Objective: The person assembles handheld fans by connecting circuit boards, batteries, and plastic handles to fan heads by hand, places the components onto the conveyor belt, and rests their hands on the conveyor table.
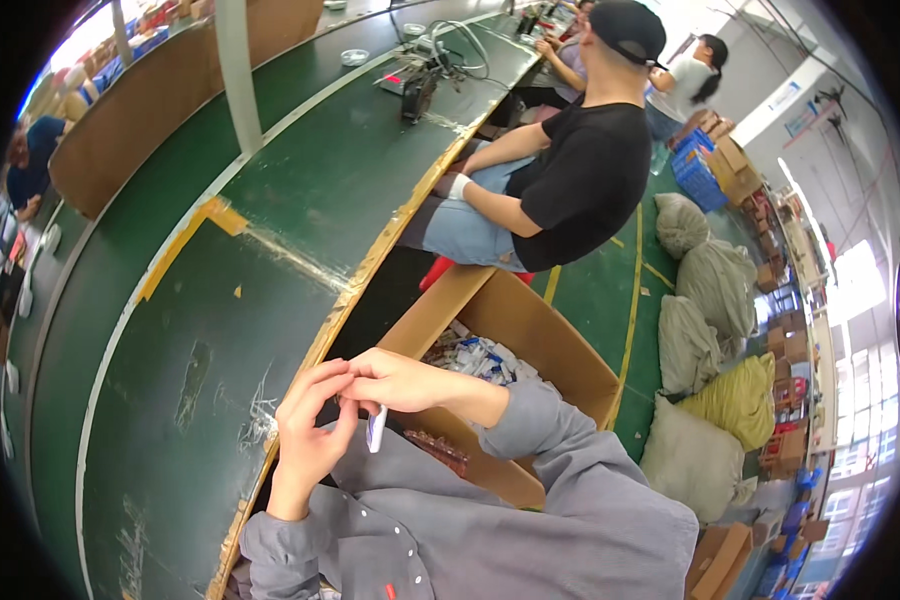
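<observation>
My left hand (pixel 313 418) and my right hand (pixel 402 382) meet at the fingertips, beside the edge of the green-topped workbench (pixel 270 330). From beneath the curled fingers of my right hand hangs a slim white piece with a blue-purple mark (pixel 376 430); its upper end is hidden. My left fingers are bent in a pinch against the right fingertips, and whatever lies between them is too small to make out. Right of my hands stands an open cardboard box (pixel 555 335) holding many small white and blue pieces (pixel 480 357).
A person in a black shirt and cap (pixel 595 165) sits ahead at the bench. A machine with cables (pixel 420 90) stands farther along it. Stuffed sacks (pixel 705 280) line the floor at right, near blue crates (pixel 697 170). A reddish-brown bundle (pixel 438 452) lies by the box.
</observation>
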The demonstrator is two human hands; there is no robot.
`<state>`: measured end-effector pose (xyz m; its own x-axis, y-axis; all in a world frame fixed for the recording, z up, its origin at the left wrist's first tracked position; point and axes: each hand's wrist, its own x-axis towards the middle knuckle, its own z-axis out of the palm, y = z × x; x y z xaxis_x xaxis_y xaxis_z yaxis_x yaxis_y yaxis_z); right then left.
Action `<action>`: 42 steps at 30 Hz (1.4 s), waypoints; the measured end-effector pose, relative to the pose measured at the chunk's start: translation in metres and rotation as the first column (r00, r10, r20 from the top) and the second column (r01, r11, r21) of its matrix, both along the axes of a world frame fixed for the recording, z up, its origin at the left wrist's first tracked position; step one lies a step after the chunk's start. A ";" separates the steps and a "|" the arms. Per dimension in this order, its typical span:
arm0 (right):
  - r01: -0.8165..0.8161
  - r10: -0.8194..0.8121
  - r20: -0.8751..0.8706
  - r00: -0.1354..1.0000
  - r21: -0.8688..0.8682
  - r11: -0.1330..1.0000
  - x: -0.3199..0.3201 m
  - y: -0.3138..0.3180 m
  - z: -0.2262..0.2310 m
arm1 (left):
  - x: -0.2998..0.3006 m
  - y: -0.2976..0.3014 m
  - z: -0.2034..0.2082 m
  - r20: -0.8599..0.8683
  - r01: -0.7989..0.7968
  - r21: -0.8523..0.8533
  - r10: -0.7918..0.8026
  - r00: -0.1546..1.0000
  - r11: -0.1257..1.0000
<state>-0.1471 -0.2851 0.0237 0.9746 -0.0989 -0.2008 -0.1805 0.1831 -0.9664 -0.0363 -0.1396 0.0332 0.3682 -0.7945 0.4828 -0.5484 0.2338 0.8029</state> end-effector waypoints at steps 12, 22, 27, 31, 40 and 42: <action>-0.106 0.129 0.004 0.992 -0.546 0.831 0.003 0.008 0.015 | 0.005 0.025 0.004 0.109 -0.034 0.219 0.010 0.994 0.975; 0.065 -0.040 -0.065 0.997 0.452 0.890 0.003 0.031 -0.010 | -0.009 0.028 -0.011 -0.095 -0.271 0.071 0.277 0.956 0.960; 0.148 -0.078 -0.150 0.986 0.546 0.824 -0.011 0.029 -0.011 | -0.018 0.021 -0.012 -0.353 -0.231 0.186 0.285 0.891 0.955; 0.253 -0.166 -0.221 0.961 0.463 0.850 -0.028 0.026 -0.007 | -0.028 0.013 -0.006 -0.235 -0.194 0.176 0.233 0.944 0.965; 0.389 -0.330 -0.210 0.920 0.388 0.836 -0.136 -0.029 -0.015 | 0.038 0.023 -0.003 -0.585 -0.259 0.127 0.283 0.760 0.957; 0.458 -0.348 -0.346 0.871 0.321 0.829 -0.176 -0.066 -0.055 | 0.041 0.024 0.005 -0.624 -0.204 0.071 0.203 0.754 0.976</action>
